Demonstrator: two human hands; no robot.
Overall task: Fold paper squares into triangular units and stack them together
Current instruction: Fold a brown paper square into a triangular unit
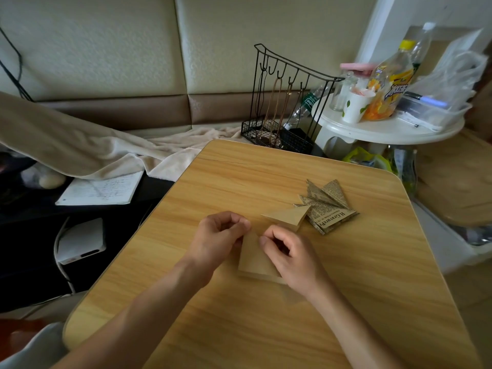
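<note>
Wood-grain table point(239, 328) fills most of the head view and serves as the landmark for everything else. Beyond its far edge runs a padded cream and brown wall panel point(133, 62), with a beige blanket point(80, 145) draped below it, off the table's far left corner. Past the far right corner stands a round white side table point(386, 129) carrying a yellow-capped drink bottle point(391, 83) and a white paper cup point(355, 106). A black wire rack point(287, 102) with hooks sits just behind the table's far edge, and an open notebook point(101, 189) lies to the left of the table, with a white box point(81, 241) nearer the camera on that same side.

On the table, near its middle, both hands meet over a plain brown paper triangle point(253, 259) lying flat on the wood. The left hand point(218, 241) has its fingers curled and pinches the triangle's upper tip from the left; the right hand point(290, 254) is curled too, its thumb and fingertips pinching the same tip from the right while the hand covers the triangle's right edge.

Just beyond the hands sits a folded brown unit point(288, 215), its flap raised off the table. Touching it on the right is a small pile of newsprint-patterned folded units point(328, 206), toward the table's right side
</note>
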